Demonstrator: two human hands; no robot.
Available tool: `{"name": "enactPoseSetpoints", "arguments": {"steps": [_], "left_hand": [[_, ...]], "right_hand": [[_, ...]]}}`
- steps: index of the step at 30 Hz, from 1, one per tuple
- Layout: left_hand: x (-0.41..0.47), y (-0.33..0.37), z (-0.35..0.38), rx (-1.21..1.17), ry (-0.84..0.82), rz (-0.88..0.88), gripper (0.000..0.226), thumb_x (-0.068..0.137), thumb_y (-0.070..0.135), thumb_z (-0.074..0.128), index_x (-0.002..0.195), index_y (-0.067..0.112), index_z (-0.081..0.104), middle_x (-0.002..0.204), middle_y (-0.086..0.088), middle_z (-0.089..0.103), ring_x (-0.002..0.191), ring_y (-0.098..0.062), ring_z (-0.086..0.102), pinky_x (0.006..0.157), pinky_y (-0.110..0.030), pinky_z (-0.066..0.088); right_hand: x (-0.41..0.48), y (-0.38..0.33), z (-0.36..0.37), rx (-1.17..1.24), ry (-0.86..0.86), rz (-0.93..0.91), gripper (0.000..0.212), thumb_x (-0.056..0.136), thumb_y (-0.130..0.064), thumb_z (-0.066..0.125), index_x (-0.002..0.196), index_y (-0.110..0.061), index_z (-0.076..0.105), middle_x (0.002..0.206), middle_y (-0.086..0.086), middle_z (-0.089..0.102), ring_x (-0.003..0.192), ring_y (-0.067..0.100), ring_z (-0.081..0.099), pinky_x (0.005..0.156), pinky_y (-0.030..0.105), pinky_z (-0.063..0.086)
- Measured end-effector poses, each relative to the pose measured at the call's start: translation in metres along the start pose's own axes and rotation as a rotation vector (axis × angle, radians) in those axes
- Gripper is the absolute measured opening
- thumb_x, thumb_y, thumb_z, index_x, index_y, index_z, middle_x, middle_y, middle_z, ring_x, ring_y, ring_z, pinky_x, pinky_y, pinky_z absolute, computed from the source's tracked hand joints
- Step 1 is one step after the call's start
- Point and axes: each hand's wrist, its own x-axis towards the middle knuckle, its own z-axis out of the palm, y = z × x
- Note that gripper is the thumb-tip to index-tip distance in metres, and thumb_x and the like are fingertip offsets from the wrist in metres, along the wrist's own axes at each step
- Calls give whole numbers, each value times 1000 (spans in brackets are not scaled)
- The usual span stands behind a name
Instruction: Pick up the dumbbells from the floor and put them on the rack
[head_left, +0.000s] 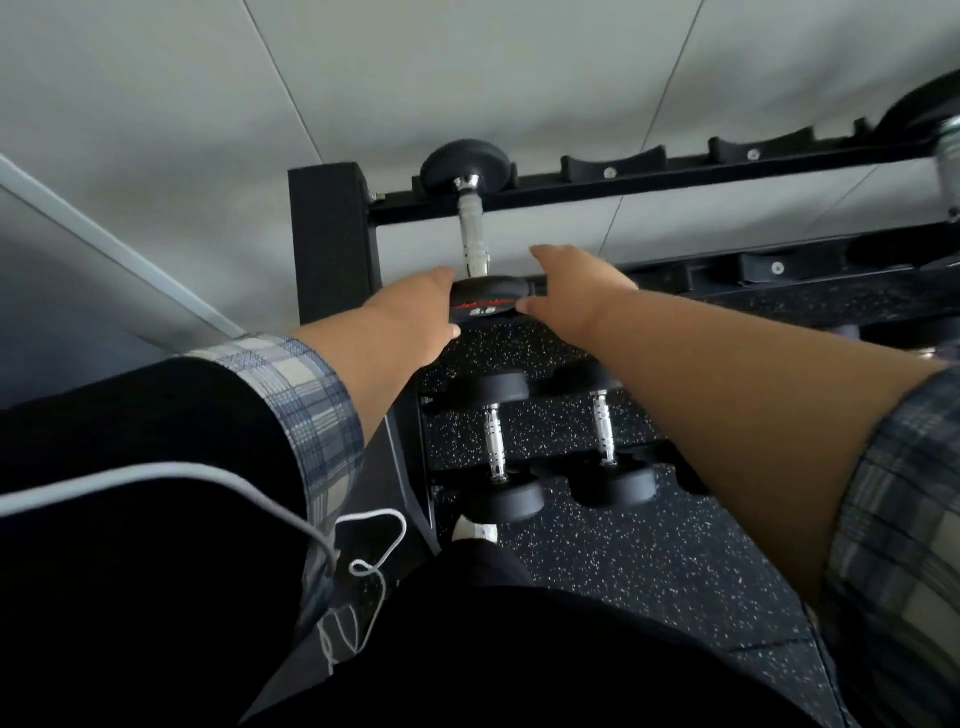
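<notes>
A black dumbbell (474, 228) with a chrome handle lies across the top tier of the black rack (675, 174), its far head in the leftmost cradle. My left hand (410, 317) and my right hand (576, 291) press against either side of its near head, fingers around the rim. Two more dumbbells (493, 441) (605, 431) lie side by side on a lower tier below my hands. At the top right edge, another dumbbell (935, 135) sits blurred on the top tier.
Empty cradles (613, 169) run along the top rail to the right. The rack's upright post (332, 239) stands at the left. Speckled black rubber floor (649, 561) lies below, with my shoe (475, 532) near the rack. A white cable (208, 478) hangs over my dark clothing.
</notes>
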Motion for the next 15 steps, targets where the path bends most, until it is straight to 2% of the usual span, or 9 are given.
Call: {"name": "enactPoseSetpoints", "arguments": {"steps": [4, 7, 10, 12, 15], "left_hand": [[-26, 38, -26, 50, 73, 86, 60, 87, 37, 67, 139, 23, 42, 124, -9, 58, 102, -29, 60, 84, -41, 50], [-42, 100, -52, 106, 85, 195, 71, 86, 50, 62, 147, 24, 36, 149, -11, 43, 129, -33, 47, 102, -47, 42], [-60, 183, -77, 119, 153, 400, 76, 82, 57, 61, 145, 21, 40, 148, -7, 45, 131, -28, 44, 107, -38, 37], [-76, 237, -82, 116, 192, 543, 78, 82, 60, 59, 146, 19, 41, 150, -6, 43, 134, -26, 41, 108, -35, 32], [-97, 315, -71, 159, 153, 706, 83, 85, 64, 53, 151, 19, 32, 157, -4, 32, 145, -22, 25, 115, -35, 22]], "right_hand": [[-61, 36, -38, 133, 105, 158, 65, 94, -49, 57, 147, -17, 37, 137, 14, 56, 109, 31, 60, 77, 36, 48], [-130, 78, -78, 162, 190, 293, 75, 91, -57, 55, 151, -17, 33, 146, 11, 50, 124, 32, 54, 93, 41, 47], [-215, 124, -113, 172, 309, 410, 82, 87, -63, 54, 152, -16, 33, 153, 8, 42, 135, 28, 44, 106, 39, 38], [-269, 156, -127, 151, 370, 474, 80, 86, -65, 52, 148, -16, 39, 151, 8, 44, 136, 27, 41, 107, 39, 36], [-347, 203, -138, 112, 459, 563, 81, 82, -73, 46, 140, -17, 48, 146, 4, 50, 140, 30, 37, 110, 43, 36]]}}
